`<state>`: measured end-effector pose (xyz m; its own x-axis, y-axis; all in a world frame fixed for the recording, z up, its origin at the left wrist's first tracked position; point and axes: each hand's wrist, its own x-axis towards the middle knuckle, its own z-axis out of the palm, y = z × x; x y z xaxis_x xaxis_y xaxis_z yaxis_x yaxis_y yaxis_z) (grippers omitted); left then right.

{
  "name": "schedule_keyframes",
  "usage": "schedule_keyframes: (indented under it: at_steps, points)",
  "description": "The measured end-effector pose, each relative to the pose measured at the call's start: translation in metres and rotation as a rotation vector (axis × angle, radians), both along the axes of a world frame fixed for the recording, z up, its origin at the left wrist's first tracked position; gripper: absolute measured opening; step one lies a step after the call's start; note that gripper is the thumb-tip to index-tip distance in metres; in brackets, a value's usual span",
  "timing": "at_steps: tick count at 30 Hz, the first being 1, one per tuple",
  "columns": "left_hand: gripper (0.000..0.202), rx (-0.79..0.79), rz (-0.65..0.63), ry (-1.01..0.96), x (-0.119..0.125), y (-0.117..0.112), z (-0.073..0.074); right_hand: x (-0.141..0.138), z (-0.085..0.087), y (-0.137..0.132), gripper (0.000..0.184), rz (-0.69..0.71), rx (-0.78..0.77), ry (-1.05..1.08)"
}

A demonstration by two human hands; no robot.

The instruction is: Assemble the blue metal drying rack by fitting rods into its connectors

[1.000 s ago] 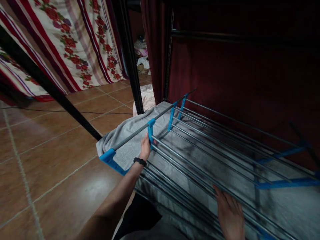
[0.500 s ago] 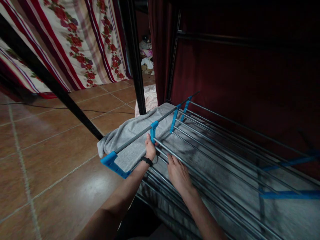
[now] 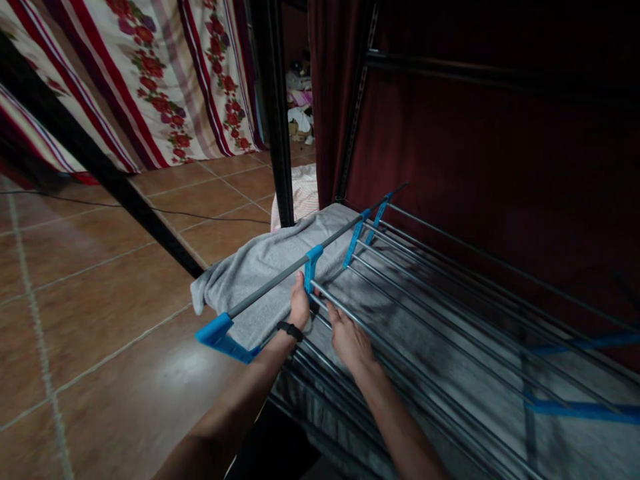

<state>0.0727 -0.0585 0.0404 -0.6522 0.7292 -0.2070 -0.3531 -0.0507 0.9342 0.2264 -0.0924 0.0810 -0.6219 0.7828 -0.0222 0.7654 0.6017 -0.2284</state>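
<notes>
A clothes drying rack (image 3: pixel 425 337) of grey metal rods and blue plastic brackets lies over grey bedding. My left hand (image 3: pixel 300 307), a black band at its wrist, is closed round the blue bracket (image 3: pixel 311 267) near the rack's left end, thumb up along it. My right hand (image 3: pixel 351 340) is just beside it, its fingers curled at a metal rod (image 3: pixel 370 328); its thumb is hidden. A grey side bar (image 3: pixel 270 287) runs through the brackets to a blue corner piece (image 3: pixel 226 339) that juts out over the floor.
A grey blanket (image 3: pixel 270 247) covers the bed beneath the rack. Black metal posts (image 3: pixel 277 133) and a slanting black bar (image 3: pixel 125 190) frame the bed. A dark red curtain (image 3: pixel 450 147) hangs behind. A thin cable (image 3: pixel 200 217) crosses the tiled floor (image 3: pixel 125 373); a floral curtain (image 3: pixel 150 73) hangs beyond.
My right hand has slid slightly left along the rods, nearer the left hand, its fingers curling lower. My left hand keeps its hold on the bracket. The view has shifted slightly.
</notes>
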Motion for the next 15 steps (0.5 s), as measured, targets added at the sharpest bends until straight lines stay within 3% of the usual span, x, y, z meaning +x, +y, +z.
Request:
schedule_keyframes:
  at_steps: [6,15]
  points:
    - [0.068,-0.021,-0.007,-0.055,0.005,-0.003,0.007,0.001,0.001,0.003,0.061,-0.015,-0.049,-0.019]
    - [0.067,-0.051,-0.025,-0.053,0.005,0.000,-0.006,0.002,0.003,0.010,0.050,-0.014,-0.103,0.015]
